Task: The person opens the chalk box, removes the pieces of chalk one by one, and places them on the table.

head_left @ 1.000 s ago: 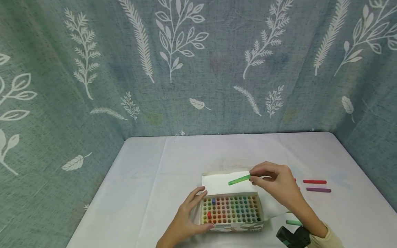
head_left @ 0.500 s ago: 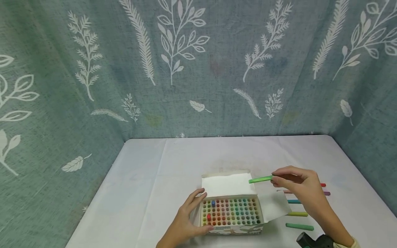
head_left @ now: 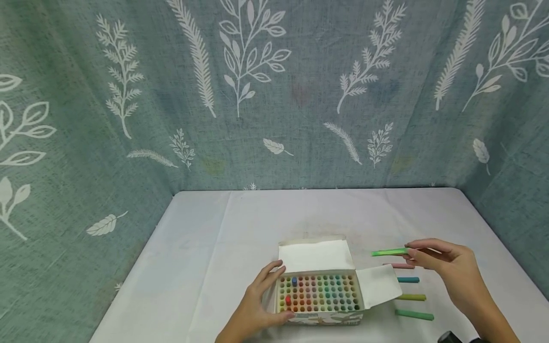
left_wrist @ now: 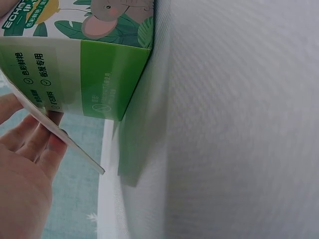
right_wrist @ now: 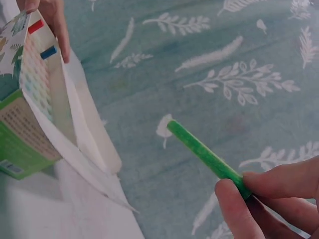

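Note:
My right hand (head_left: pixel 456 269) pinches one end of a bright green chalk stick (head_left: pixel 388 252) between thumb and fingertips. The stick points left, held above the table to the right of the box. In the right wrist view, the same green chalk (right_wrist: pixel 199 149) slants up from the fingers. My left hand (head_left: pixel 259 302) grips the left end of an open chalk box (head_left: pixel 321 318), thumb at its front and fingers at the back. Inside is a holder with rows of round holes. A blue chalk (head_left: pixel 294 282) and a red chalk (head_left: pixel 288 300) stand in it.
Right of the box lie a pink chalk (head_left: pixel 401 266), a blue chalk (head_left: pixel 408 280), a yellow-green chalk (head_left: pixel 412 297) and a darker green chalk (head_left: pixel 414 315). The box's lid (head_left: pixel 315 255) is folded back, and a side flap (head_left: pixel 378 286) spreads rightward. A patterned curtain (head_left: pixel 300 143) stands behind the table.
My right hand has carried the bright green chalk rightward, away from above the box lid. It now covers the red and purple chalks seen before. My left hand has stayed on the box.

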`<state>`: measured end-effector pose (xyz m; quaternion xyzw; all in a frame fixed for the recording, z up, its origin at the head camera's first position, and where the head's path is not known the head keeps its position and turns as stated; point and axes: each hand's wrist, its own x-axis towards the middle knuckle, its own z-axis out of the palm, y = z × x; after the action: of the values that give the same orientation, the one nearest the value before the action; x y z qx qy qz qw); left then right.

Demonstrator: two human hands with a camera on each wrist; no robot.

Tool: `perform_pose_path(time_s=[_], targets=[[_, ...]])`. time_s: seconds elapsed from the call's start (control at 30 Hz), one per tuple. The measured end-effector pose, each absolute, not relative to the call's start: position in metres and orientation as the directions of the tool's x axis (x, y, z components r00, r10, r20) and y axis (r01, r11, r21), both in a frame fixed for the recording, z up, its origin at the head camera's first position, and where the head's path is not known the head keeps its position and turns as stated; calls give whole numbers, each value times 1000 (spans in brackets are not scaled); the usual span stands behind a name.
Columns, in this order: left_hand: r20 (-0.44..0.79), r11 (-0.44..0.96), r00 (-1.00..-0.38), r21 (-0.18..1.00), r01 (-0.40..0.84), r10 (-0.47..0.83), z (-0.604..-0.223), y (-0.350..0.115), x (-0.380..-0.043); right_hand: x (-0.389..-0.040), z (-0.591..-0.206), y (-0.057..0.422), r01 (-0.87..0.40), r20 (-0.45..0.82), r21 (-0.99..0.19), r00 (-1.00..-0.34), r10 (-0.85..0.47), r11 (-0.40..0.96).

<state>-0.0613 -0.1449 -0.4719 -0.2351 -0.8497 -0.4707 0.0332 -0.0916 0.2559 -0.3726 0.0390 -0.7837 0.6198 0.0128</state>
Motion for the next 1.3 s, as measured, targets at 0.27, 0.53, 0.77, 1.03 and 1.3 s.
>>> perform_pose_path(time_s=[0.27, 0.53, 0.77, 1.03, 1.3], targets=[[286, 449, -885, 779, 438, 367, -471, -144, -61, -93, -383, 279, -99, 95, -994, -993, -75, 49], [278, 456, -889, 779, 430, 363, -472, -144, -62, -93, -393, 298, -69, 71, -996, -996, -45, -52], [295, 454, -889, 777, 437, 350, -454, -139, -57, -91, -400, 314, -2, 1, -998, -1000, 25, -56], [306, 446, -885, 777, 445, 350, -427, -134, -49, -88, -411, 328, 88, -100, -987, -992, 80, -133], [294, 450, -891, 781, 433, 346, -448, -137, -55, -86, -425, 344, 182, -193, -974, -978, 79, -134]])
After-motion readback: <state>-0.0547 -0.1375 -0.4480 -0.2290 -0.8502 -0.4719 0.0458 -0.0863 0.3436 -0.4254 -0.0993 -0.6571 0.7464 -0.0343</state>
